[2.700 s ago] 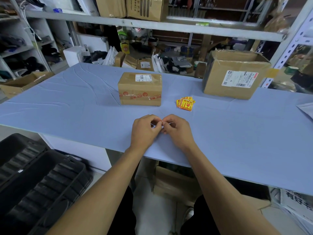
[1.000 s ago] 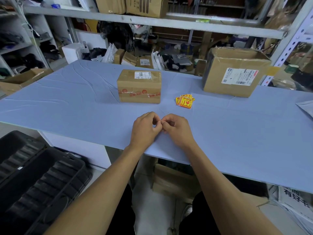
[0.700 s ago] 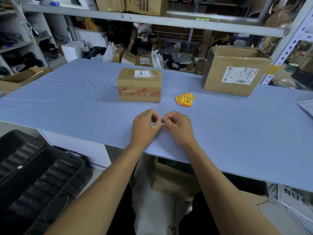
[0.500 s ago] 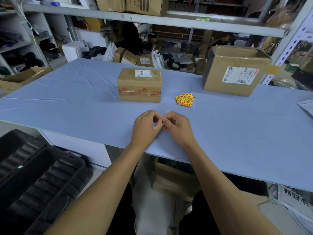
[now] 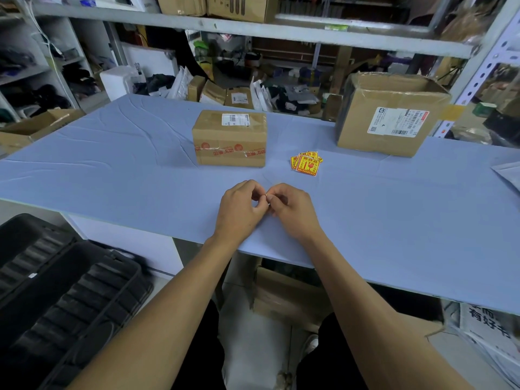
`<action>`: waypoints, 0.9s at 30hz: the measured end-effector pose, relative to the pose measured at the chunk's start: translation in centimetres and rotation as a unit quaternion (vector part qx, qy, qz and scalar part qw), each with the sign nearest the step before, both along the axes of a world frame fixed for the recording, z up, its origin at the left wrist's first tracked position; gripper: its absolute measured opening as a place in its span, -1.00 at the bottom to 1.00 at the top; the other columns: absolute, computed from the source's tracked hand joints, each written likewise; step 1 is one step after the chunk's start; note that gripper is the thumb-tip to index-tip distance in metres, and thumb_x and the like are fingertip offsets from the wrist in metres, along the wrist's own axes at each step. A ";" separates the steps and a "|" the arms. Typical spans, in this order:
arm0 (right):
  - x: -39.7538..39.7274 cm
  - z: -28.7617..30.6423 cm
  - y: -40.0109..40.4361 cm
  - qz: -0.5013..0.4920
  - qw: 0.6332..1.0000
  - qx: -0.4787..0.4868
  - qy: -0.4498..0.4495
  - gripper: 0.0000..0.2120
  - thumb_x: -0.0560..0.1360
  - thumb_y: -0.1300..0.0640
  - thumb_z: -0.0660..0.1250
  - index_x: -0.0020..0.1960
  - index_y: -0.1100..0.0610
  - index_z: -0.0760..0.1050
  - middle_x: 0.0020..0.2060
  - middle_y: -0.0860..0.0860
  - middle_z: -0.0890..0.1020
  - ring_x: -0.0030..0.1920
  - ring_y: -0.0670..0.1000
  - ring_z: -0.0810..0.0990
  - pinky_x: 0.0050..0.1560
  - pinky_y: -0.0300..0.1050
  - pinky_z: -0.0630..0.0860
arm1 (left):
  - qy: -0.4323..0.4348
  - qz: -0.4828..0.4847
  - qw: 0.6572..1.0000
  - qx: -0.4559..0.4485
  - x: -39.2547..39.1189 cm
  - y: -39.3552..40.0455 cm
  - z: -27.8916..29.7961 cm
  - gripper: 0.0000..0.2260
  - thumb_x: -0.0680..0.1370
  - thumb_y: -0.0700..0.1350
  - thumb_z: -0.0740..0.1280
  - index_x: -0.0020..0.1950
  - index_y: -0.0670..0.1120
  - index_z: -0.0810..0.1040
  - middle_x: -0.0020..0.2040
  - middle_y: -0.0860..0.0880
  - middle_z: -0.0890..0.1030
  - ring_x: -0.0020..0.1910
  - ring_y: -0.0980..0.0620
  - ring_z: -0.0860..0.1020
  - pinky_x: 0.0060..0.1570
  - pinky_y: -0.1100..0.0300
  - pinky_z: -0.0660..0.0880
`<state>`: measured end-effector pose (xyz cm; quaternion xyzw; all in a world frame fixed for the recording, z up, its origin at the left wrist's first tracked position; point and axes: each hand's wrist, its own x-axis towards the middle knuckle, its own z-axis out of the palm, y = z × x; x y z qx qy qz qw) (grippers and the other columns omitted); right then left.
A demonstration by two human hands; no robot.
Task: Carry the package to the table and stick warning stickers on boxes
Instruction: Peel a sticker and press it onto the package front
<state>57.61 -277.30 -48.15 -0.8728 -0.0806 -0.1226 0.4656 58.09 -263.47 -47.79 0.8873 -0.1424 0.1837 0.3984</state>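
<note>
I have both hands at the near edge of the pale blue table (image 5: 112, 170). The left hand (image 5: 239, 211) and right hand (image 5: 292, 211) are curled with fingertips (image 5: 266, 197) pinched together on something small and pale; it is probably a sticker or its backing, but I cannot make it out.

The small brown cardboard box with red printed tape (image 5: 230, 138) sits at 12 o'clock from my hands, well apart. The loose stack of yellow-and-red warning stickers (image 5: 306, 163) lies at 1 o'clock, just beside that box. The larger brown cardboard carton with a white shipping label (image 5: 389, 114) stands at 2 o'clock, near the far edge.

Handling judgement:
- Stickers: thin, light, limp; they will curl and cling once peeled. Take hold at a corner only.
- Small box: stiff, likely light; grip by opposite side faces. The taped surfaces may be slick.

Not visible: the adhesive side of any sticker, both boxes' far faces, and the contents of the hands. The shelves behind are cluttered and unreadable.
</note>
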 end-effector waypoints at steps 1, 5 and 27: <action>0.0 0.0 0.0 0.002 1.000 -0.004 0.000 -0.84 0.57 0.27 0.27 -0.10 0.18 0.61 -0.35 -0.17 0.58 -0.35 -0.29 0.56 -0.24 -0.45 0.43 | -0.001 0.001 1.000 0.001 0.0 0.0 0.0 -0.94 0.48 -0.18 0.37 -0.14 -0.17 0.59 -0.18 -0.05 0.67 -0.18 -0.02 0.62 -0.06 0.04 0.57; 0.1 -0.1 0.0 0.009 1.000 -0.020 0.001 -0.85 0.58 0.26 0.27 -0.11 0.16 0.59 -0.36 -0.16 0.57 -0.35 -0.29 0.55 -0.22 -0.41 0.44 | 0.005 0.005 1.000 0.009 0.1 0.1 0.0 -0.93 0.48 -0.17 0.37 -0.16 -0.16 0.58 -0.20 -0.05 0.67 -0.19 -0.02 0.61 -0.08 0.03 0.55; 0.3 -0.3 0.1 -0.007 0.999 0.038 0.016 -0.86 0.55 0.29 0.29 -0.10 0.21 0.62 -0.34 -0.07 0.62 -0.38 -0.28 0.57 -0.22 -0.38 0.48 | -0.004 0.001 1.000 -0.009 -0.2 0.1 0.3 -0.93 0.47 -0.20 0.38 -0.13 -0.16 0.65 -0.18 -0.04 0.70 -0.19 0.01 0.64 -0.02 0.06 0.58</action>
